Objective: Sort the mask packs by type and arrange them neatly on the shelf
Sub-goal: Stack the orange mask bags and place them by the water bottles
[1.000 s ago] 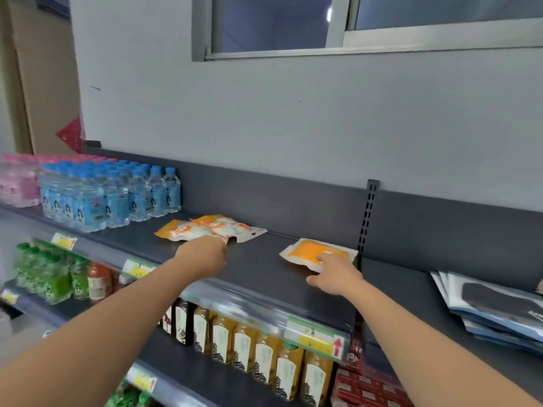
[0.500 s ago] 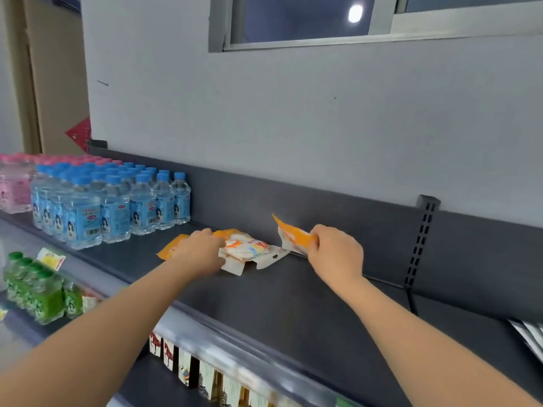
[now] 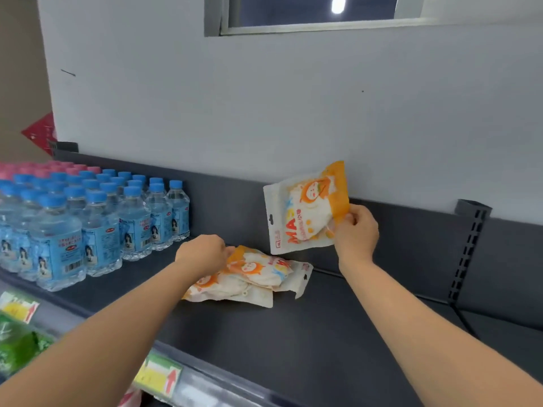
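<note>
Right hand has a mask pack pinched by its orange edge, fingers closed on that side, and the pack is up in the air, front face toward the camera, tilted a little, in front of the shelf's dark back panel. Its lower corner hangs just above the shelf near the back edge. Left hand is down on the pile of packs, fingers curled over the pile's left end; how firmly it grips cannot be told from here. That pile lies flat on the shelf toward its back edge, packs overlapping, white hang tabs pointing right. Just beside the left hand, toward the shelf's left end, water bottles with blue caps stand in rows. Price tags sit along the front edge.
</note>
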### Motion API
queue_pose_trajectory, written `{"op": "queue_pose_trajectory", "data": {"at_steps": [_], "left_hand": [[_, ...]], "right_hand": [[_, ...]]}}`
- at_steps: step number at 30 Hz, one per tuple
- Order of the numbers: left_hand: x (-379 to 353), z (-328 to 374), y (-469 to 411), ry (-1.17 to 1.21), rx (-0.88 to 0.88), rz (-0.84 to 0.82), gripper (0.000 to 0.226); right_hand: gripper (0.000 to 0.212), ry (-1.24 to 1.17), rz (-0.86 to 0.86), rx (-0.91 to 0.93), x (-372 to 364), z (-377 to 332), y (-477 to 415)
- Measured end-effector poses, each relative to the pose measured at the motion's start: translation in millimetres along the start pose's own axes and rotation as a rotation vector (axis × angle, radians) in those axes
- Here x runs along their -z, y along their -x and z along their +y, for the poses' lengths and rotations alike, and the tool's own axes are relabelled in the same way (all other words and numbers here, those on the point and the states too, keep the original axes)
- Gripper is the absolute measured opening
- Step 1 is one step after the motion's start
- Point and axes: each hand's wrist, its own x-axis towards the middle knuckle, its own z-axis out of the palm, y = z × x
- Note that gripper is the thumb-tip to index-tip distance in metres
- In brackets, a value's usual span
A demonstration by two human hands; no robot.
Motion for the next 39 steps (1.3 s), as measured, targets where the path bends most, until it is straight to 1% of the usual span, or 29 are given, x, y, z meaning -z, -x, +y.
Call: {"op": "queue_pose_trajectory", "data": {"at_steps": [1,3,4,6,7,8,9,10,11,12,13,15,16,18,19,20,21,22,23,24,25,26,28,29,31,32,34,37,39], "left_hand": [[3,0,-5,0.069,-0.005,0.01,0.054],[11,4,-12,0.303,-0.008,-0.006,0.065],[16,8,-14,0.45,0.001,-0.057,0.072],[24,17,-15,0.762,0.042,-0.28,0.082],[25,21,-16,0.906,0.058,-0.399,0.08],[24,24,-16,1.067,0.07,-0.461,0.073],[23,27,-18,1.251,0.093,-0.458,0.059],[22,28,-20,1.416,0.124,-0.41,0.043],[21,30,-24,1.529,0.168,-0.339,0.032],[21,29,-28,1.566,0.214,-0.29,0.03],[22,26,-34,1.537,0.226,-0.289,0.031],[25,17,-41,1.346,0.153,-0.405,0.032],[29,12,-41,1.177,0.085,-0.495,0.031],[31,7,-42,0.835,-0.014,-0.613,0.027],[29,8,-44,0.696,-0.058,-0.588,0.024],[25,11,-46,0.565,-0.091,-0.508,0.022],[21,15,-47,0.424,-0.116,-0.413,0.025],[17,18,-48,0.284,-0.122,-0.347,0.034],[11,20,-49,0.171,-0.118,-0.324,0.044],[4,22,-49,0.117,-0.114,-0.352,0.054],[-2,23,-50,0.116,-0.118,-0.398,0.062],[-5,24,-49,0.154,-0.124,-0.448,0.065],[-6,28,-46,0.331,-0.13,-0.476,0.059],[-4,30,-44,0.457,-0.12,-0.45,0.056],[2,31,-43,0.683,-0.065,-0.372,0.058],[7,30,-45,0.777,-0.033,-0.353,0.064],[18,24,-48,0.95,0.026,-0.372,0.079],[41,13,-43,1.026,0.067,-0.347,0.1],[50,0,-44,1.006,0.108,-0.297,0.104]], "right_hand": [[0.024,-0.071,0.016,-0.098,-7,1,3],[0.024,-0.201,0.001,-0.292,-22,5,11],[0.025,-0.269,-0.035,-0.384,-29,6,18],[0.026,-0.423,-0.128,-0.547,-41,3,34],[0.023,-0.484,-0.174,-0.606,-44,-1,41],[0.02,-0.519,-0.234,-0.641,-47,-4,47],[0.017,-0.497,-0.324,-0.646,-48,-8,54],[0.016,-0.416,-0.431,-0.63,-48,-9,59],[0.019,-0.324,-0.514,-0.615,-48,-9,62],[0.025,-0.265,-0.537,-0.592,-46,-7,62],[0.029,-0.269,-0.503,-0.601,-43,-8,63],[0.03,-0.313,-0.35,-0.65,-34,-5,60],[0.029,-0.295,-0.299,-0.679,-30,-3,58],[0.031,-0.13,-0.318,-0.711,-25,5,58],[0.03,-0.036,-0.35,-0.711,-25,9,60],[0.032,0.042,-0.368,-0.709,-26,16,61],[0.036,0.101,-0.369,-0.712,-29,22,62],[0.038,0.127,-0.349,-0.708,-32,24,63],[0.04,0.168,-0.324,-0.675,-34,28,62],[0.044,0.219,-0.32,-0.642,-36,31,60],[0.045,0.273,-0.334,-0.615,-37,31,58],[0.038,0.283,-0.33,-0.615,-38,28,59],[0.019,0.143,-0.335,-0.665,-40,23,60],[0.019,0.063,-0.331,-0.676,-39,23,58],[0.031,-0.066,-0.259,-0.629,-39,22,54],[0.036,-0.102,-0.213,-0.59,-39,19,52],[0.039,-0.196,-0.17,-0.55,-40,13,48],[0.036,-0.325,-0.21,-0.508,-45,1,49],[0.026,-0.373,-0.227,-0.536,-50,-4,55]]}}
